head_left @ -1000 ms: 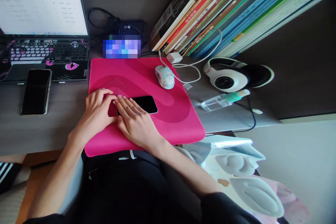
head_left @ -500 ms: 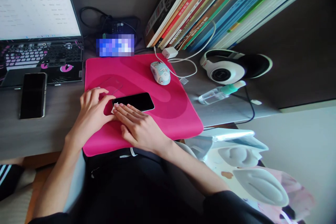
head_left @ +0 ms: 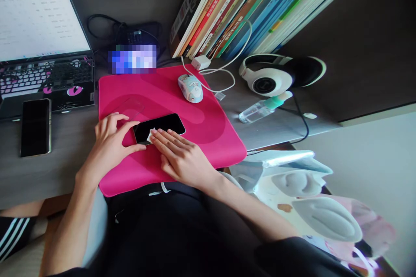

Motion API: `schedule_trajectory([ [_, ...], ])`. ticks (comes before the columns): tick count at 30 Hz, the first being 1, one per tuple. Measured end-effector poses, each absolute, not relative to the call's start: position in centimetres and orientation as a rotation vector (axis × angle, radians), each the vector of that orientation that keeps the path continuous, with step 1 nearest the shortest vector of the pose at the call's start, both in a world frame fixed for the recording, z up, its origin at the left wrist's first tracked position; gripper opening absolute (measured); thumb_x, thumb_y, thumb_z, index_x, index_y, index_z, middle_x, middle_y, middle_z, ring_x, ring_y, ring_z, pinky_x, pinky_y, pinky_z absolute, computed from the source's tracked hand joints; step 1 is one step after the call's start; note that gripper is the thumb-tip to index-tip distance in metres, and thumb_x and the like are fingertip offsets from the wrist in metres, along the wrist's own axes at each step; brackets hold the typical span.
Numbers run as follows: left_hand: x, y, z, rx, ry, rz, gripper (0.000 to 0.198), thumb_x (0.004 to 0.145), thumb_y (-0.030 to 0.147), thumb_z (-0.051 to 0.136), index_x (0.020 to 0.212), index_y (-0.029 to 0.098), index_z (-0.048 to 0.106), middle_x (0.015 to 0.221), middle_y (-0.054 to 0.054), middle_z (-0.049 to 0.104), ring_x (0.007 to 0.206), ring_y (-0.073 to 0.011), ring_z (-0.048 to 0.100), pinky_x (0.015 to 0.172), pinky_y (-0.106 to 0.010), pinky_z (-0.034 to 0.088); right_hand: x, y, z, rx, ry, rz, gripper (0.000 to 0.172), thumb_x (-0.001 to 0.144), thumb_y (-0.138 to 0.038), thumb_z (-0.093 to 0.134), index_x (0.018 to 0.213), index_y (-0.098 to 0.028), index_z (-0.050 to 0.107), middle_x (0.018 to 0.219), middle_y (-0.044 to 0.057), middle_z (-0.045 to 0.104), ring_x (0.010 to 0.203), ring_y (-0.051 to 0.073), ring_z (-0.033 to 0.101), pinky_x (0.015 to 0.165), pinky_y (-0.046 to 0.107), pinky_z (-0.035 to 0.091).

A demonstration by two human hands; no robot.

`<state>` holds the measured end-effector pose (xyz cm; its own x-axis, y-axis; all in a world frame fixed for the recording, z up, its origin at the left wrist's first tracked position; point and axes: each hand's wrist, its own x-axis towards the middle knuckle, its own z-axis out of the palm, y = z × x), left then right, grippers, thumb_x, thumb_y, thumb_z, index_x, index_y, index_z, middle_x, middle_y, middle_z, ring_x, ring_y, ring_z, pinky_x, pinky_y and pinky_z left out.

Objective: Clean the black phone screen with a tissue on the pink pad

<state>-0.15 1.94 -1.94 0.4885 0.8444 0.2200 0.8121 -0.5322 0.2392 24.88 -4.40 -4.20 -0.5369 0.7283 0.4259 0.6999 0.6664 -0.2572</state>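
A smartphone [head_left: 167, 123] with a black screen lies face up on the pink desk mat [head_left: 195, 156]. My left hand [head_left: 112, 140] holds it by its left end, thumb at the near corner and index finger at the far one. The fingers of my right hand [head_left: 182, 151], stretched and close together, press a small white wipe [head_left: 150, 135] flat onto the screen. Just beyond my left fingers, a thin transparent rectangle [head_left: 131, 106] rests on the mat; what it is I cannot make out.
A patterned mouse [head_left: 190, 88] sits on the mat's far part. To the right are a spray bottle [head_left: 256, 110], white headphones [head_left: 268, 80] and a charger with cable [head_left: 200, 62]. Books [head_left: 221, 13] stand behind. At left are a laptop [head_left: 45, 82] and another phone [head_left: 35, 127].
My right hand has slid the wipe rightward along the screen, away from the phone's left end. My left hand keeps its place at that end. The whole view has shifted slightly.
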Motion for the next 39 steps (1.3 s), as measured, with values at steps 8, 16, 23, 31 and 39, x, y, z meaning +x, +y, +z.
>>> schedule_trajectory([
  [8, -0.2, 2.0, -2.0, 2.593, 1.456, 0.47, 0.064, 0.088, 0.055, 0.081, 0.144, 0.032, 0.06, 0.145, -0.013, 0.053, 0.144, -0.0382, 0.045, 0.121, -0.06, 0.034, 27.5, -4.7, -4.3, -1.262, -2.29, 0.017, 0.055, 0.1, -0.011, 0.049, 0.154, -0.009, 0.055, 0.159, 0.014, 0.055, 0.149, 0.026, 0.053, 0.128, 0.047, 0.044],
  [16, -0.4, 2.3, -2.8, 2.588, 1.437, 0.496, 0.065, 0.087, 0.057, 0.081, 0.144, 0.033, 0.06, 0.143, -0.013, 0.053, 0.143, -0.039, 0.046, 0.119, -0.06, 0.036, 27.7, -4.9, -4.6, -1.403, -2.221, -0.063, 0.052, 0.101, -0.011, 0.047, 0.152, -0.007, 0.057, 0.156, 0.017, 0.058, 0.147, 0.029, 0.055, 0.125, 0.05, 0.048],
  [23, -0.3, 2.2, -2.8, 2.589, 1.44, 0.488, 0.065, 0.088, 0.059, 0.08, 0.143, 0.031, 0.061, 0.143, -0.014, 0.053, 0.144, -0.0381, 0.045, 0.119, -0.059, 0.035, 27.3, -2.4, -5.1, -1.455, -2.188, -0.036, 0.052, 0.105, -0.014, 0.041, 0.154, -0.003, 0.054, 0.16, 0.019, 0.053, 0.149, 0.03, 0.052, 0.126, 0.05, 0.047],
  [31, -0.4, 2.3, -3.4, 2.592, 1.442, 0.514, 0.065, 0.087, 0.058, 0.082, 0.143, 0.031, 0.061, 0.143, -0.014, 0.053, 0.144, -0.0389, 0.046, 0.117, -0.059, 0.038, 26.2, -0.8, -4.5, -1.483, -2.244, -0.012, 0.052, 0.106, -0.02, 0.04, 0.153, 0.0, 0.054, 0.16, 0.02, 0.053, 0.151, 0.03, 0.05, 0.129, 0.049, 0.043],
  [39, 0.1, 2.1, -3.2, 2.536, 1.519, 0.545, 0.07, 0.079, 0.055, 0.089, 0.139, 0.031, 0.063, 0.146, -0.014, 0.054, 0.145, -0.0402, 0.045, 0.119, -0.061, 0.035, 23.4, -1.4, -4.1, -1.464, -2.297, 0.008, 0.056, 0.105, -0.026, 0.043, 0.153, 0.001, 0.053, 0.16, 0.021, 0.053, 0.152, 0.03, 0.049, 0.129, 0.047, 0.041],
])
